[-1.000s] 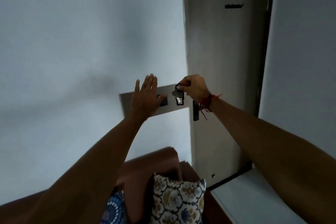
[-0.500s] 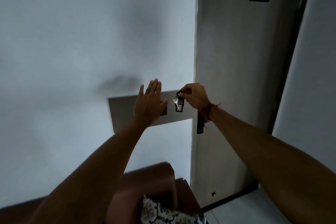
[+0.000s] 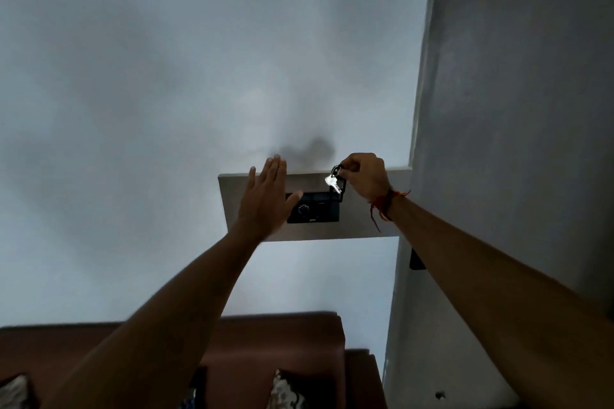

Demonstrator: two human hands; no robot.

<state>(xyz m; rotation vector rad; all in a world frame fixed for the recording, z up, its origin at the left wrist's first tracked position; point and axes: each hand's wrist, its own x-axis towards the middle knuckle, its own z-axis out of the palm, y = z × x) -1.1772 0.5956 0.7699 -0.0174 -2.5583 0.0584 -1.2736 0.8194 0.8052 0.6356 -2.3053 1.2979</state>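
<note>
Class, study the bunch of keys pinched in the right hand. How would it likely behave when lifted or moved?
The bunch of keys hangs loose from the right hand, so it probably swings rather than staying stiff. Its shiny metal key looks hard, so it is likely not fragile. Held by a pinch alone, it seems light.

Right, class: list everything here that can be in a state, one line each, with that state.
Left hand: open, fingers straight, raised before the wall panel.
Right hand: pinching the key ring.
Keys: hanging from the ring below the fingers.
Switchboard dial: setting too small to read.
Door: looks shut.
</note>
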